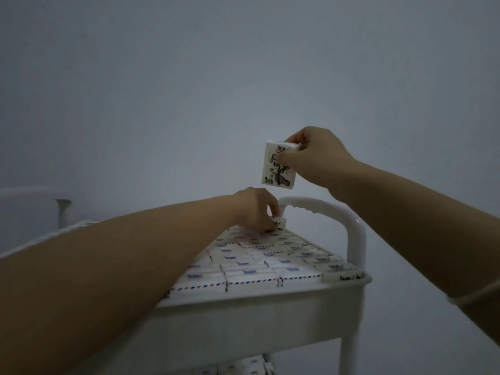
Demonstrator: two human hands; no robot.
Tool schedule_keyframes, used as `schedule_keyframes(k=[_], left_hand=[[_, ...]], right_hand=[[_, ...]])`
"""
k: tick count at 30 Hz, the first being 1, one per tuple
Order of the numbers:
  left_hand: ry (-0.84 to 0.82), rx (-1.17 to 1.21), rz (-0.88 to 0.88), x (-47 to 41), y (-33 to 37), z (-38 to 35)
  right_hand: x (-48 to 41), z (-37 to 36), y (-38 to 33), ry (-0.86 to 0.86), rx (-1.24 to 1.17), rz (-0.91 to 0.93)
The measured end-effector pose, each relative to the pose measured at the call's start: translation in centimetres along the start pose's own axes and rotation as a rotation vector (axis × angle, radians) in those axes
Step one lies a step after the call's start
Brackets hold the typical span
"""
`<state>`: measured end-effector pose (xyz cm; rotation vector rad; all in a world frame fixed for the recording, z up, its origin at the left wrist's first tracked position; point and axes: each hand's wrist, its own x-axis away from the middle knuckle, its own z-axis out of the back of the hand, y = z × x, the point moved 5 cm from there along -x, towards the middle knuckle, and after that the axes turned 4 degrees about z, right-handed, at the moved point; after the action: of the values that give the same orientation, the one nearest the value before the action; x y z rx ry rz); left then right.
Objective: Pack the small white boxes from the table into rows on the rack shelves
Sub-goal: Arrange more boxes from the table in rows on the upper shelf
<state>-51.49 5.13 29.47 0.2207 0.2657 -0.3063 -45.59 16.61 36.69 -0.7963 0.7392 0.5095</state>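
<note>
fingers of right hand [316, 155]: thumb and fingertips pinch the upper end of the raised box [278, 171], which hangs upright in the air.
fingers of left hand [254, 209]: curled round the seated box [279, 222]; whether it is fully down cannot be told.
raised box, place: above the far end of the top shelf [243, 301], apart from everything below.
seated box, place: far end of the shelf, just beside the handle [327, 211], standing a little proud of its neighbours.
packed rows [243, 263]: cover nearly all the shelf, boxes touching side to side.
lower shelf boxes [251, 366]: more rows, partly in view.
risk 1: little free space seems left; forcing a box in could lift or skew its neighbours.
risk 2: the raised box is held by 1 end only; a knock on the handle could twist it loose.
risk 3: dim light makes the gap hard to judge.
look, raised box: small, white, dark plant-like print on 1 face, small dark lettering near the top.
look, packed rows: white tops, blue marks; red-and-blue striped edging on the near row.
</note>
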Motion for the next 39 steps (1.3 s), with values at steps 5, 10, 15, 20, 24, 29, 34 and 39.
schedule_keyframes(k=[5, 10, 15, 20, 24, 29, 34, 39], left_hand=[[-0.198, 0.054, 0.065, -0.2, -0.7, 0.3], [-0.406, 0.202, 0.167, 0.4, -1.7, 0.1], [-0.312, 0.162, 0.163, 0.1, -1.3, -0.1], [-0.318, 0.175, 0.182, 0.6, -1.1, 0.1], [-0.339, 0.147, 0.168, 0.8, -0.9, 0.4], [-0.370, 0.191, 0.231, 1.2, -1.4, 0.1], [-0.335, 0.130, 0.160, 1.4, -0.8, 0.5], [-0.223, 0.176, 0.171, 1.8, -1.7, 1.8]], right_hand=[[-1.0, -1.4, 0.3, 0.001, 0.002, -0.010], [-0.4, -2.1, 1.3, -0.023, 0.031, -0.040], [0.3, -2.2, 2.4, -0.029, 0.002, -0.094], [0.2, -1.8, 2.7, 0.015, 0.014, -0.134], [0.3, -2.0, 2.8, -0.034, 0.066, -0.156], [-0.1, -3.1, 1.7, -0.202, 0.413, -0.048], [-0.7, -4.9, 0.9, -0.380, 0.640, 0.004], [-0.7, -7.4, 1.1, -0.639, 0.872, 0.068]])
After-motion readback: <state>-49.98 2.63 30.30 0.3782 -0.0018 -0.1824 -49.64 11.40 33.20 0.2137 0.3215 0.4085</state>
